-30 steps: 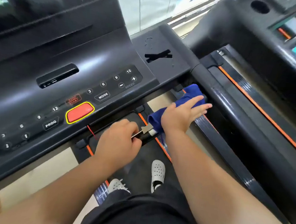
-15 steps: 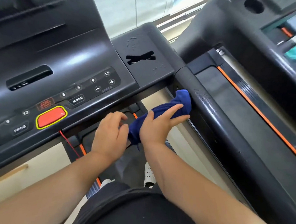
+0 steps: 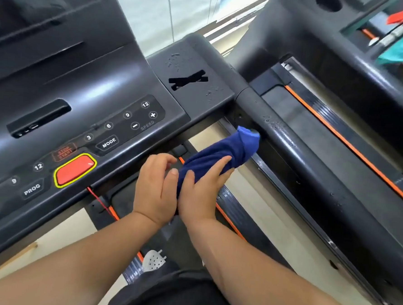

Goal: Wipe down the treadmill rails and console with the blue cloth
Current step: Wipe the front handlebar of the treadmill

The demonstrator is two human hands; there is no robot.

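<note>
Pale floor under black treadmill console [image 3: 105, 94]. Blue cloth [image 3: 221, 153] bunched into roll, far tip touching inner side of right rail [image 3: 301, 163] just below console joint, likely so it can poke into tight corner. Right hand [image 3: 200, 194] grips roll's near end, fingers wrapped over, wrist straight. Left hand [image 3: 155, 189] just beside, fingers loosely curled, holding nothing.

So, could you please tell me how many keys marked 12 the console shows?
2: the right 12 key above the plus key, and the left 12 key beside the red button. Cropped at left, the console may hide more.
</note>
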